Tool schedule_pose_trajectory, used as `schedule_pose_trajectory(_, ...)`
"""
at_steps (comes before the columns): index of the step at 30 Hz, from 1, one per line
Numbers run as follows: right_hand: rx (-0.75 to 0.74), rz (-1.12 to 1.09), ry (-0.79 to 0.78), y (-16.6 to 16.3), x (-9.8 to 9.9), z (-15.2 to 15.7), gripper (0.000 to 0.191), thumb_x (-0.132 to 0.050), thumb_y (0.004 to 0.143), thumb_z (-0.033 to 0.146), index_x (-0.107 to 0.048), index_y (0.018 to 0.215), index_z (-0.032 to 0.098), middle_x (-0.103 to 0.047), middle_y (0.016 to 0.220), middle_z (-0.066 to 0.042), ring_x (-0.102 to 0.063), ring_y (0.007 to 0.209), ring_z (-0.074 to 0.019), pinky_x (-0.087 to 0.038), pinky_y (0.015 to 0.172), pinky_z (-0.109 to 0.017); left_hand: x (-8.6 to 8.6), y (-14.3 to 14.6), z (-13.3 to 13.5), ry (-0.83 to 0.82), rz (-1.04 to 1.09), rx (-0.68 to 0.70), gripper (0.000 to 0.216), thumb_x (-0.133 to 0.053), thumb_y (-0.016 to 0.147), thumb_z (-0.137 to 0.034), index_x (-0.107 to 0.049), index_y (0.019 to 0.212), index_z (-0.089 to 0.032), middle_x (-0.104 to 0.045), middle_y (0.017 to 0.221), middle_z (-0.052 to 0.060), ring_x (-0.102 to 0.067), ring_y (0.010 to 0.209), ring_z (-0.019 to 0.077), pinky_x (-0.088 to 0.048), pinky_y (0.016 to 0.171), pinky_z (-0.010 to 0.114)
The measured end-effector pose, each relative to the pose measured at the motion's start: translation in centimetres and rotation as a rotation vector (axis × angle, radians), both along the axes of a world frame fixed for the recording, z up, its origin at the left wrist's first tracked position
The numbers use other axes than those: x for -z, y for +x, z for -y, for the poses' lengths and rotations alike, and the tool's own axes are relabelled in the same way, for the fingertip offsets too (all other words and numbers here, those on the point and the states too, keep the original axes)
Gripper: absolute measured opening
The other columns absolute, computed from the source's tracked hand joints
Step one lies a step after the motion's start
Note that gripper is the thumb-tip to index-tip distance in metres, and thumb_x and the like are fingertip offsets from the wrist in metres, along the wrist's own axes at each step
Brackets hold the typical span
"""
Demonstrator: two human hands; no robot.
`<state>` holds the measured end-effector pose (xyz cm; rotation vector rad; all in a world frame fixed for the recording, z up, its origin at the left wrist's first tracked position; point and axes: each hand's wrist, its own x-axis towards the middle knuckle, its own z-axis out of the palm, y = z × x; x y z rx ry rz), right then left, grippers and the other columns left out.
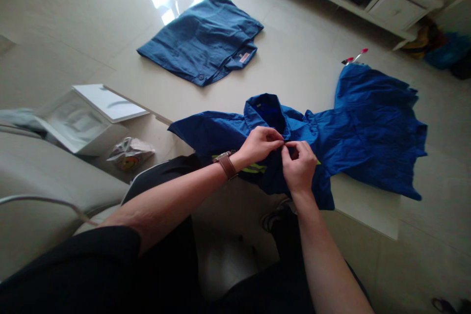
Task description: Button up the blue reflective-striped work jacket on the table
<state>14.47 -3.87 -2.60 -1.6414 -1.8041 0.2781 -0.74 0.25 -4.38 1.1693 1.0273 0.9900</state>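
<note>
A bright blue work shirt (pixel 368 122) with a yellow-green reflective stripe lies spread across a low white table (pixel 368 206), its collar (pixel 267 110) standing up toward me. My left hand (pixel 259 143), with a brown watch strap at the wrist, pinches the shirt front just below the collar. My right hand (pixel 300 167) pinches the same spot from the other side, fingertips touching the left hand's. Both hands are closed on the fabric at the neck opening.
A second blue shirt (pixel 204 39), folded, lies on the shiny floor beyond the table. An open white box (pixel 86 117) and a crumpled plastic bag (pixel 128 153) sit at left beside a grey sofa (pixel 44 191). A white shelf unit (pixel 393 7) runs along the back right.
</note>
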Motion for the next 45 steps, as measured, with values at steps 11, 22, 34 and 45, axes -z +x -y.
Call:
schedule_pose_trajectory(11, 0.012, -0.024, 0.07, -0.2, -0.2, 0.2, 0.012, -0.065, 0.093, 0.028, -0.07, 0.087, 0.019, -0.063, 0.084, -0.003, -0.055, 0.072, -0.0162, -0.046, 0.07, -0.031, 0.2, 0.1, -0.2, -0.106, 0.087, -0.006, 0.004, -0.075, 0.079, -0.011, -0.073, 0.083, -0.011, -0.068, 0.067, 0.001, -0.062, 0.059, 0.0095, -0.05, 0.059, 0.021)
schedule_pose_trajectory(22, 0.065, -0.134, 0.014, -0.4, -0.1, 0.2, 0.015, -0.062, 0.093, 0.03, -0.062, 0.081, 0.02, -0.058, 0.083, -0.003, -0.052, 0.073, -0.0166, -0.044, 0.068, -0.031, -1.1, 0.0, 0.1, -0.108, 0.068, 0.024, 0.017, -0.068, 0.076, -0.002, -0.068, 0.09, -0.012, -0.069, 0.068, 0.0, -0.063, 0.062, 0.0084, -0.045, 0.058, 0.017)
schedule_pose_trajectory(34, 0.075, -0.119, 0.087, -0.7, -0.3, 0.4, 0.017, -0.065, 0.092, 0.033, -0.068, 0.083, 0.019, -0.058, 0.094, -0.007, -0.059, 0.089, -0.0202, -0.05, 0.07, -0.032, -1.2, 0.1, 0.2, -0.223, 0.197, 0.005, 0.028, -0.064, 0.07, 0.0, -0.051, 0.087, -0.018, -0.063, 0.063, -0.006, -0.055, 0.057, 0.0059, -0.038, 0.058, 0.017)
schedule_pose_trajectory(45, 0.134, -0.286, -0.018, -1.2, 0.1, 0.4, 0.02, -0.06, 0.091, 0.039, -0.06, 0.084, 0.02, -0.056, 0.101, -0.008, -0.058, 0.094, -0.0204, -0.051, 0.075, -0.033, -1.0, 0.2, 0.6, 0.037, 0.039, 0.043, 0.03, -0.063, 0.069, -0.002, -0.051, 0.091, -0.018, -0.061, 0.075, -0.004, -0.054, 0.065, 0.0059, -0.036, 0.059, 0.017)
